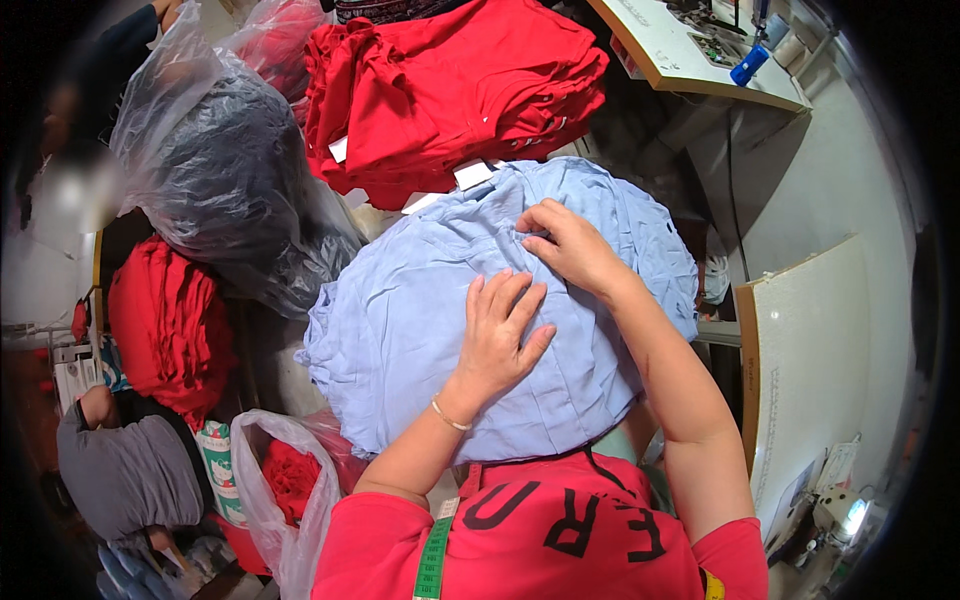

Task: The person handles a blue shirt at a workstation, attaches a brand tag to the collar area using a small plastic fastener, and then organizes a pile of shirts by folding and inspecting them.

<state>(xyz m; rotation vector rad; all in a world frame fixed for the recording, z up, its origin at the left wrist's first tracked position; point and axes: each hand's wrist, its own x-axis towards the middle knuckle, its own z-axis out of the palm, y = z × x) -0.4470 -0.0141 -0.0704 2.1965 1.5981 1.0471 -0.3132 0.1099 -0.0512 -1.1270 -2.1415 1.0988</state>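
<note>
A large pile of light blue garments lies in front of me, its near edge against my body. Flat on the top garment rests my left hand, fingers spread. Farther up and to the right, my right hand has its fingers curled and pinched at the blue cloth; whether a fold is caught between the fingertips is hidden. A small white label shows at the pile's far edge, close to where the red garments begin.
Stacked red garments lie beyond the blue pile. A clear plastic bag of dark cloth stands at far left, above another red stack. An open bag holds red cloth. White-topped tables flank the right. Another person sits left.
</note>
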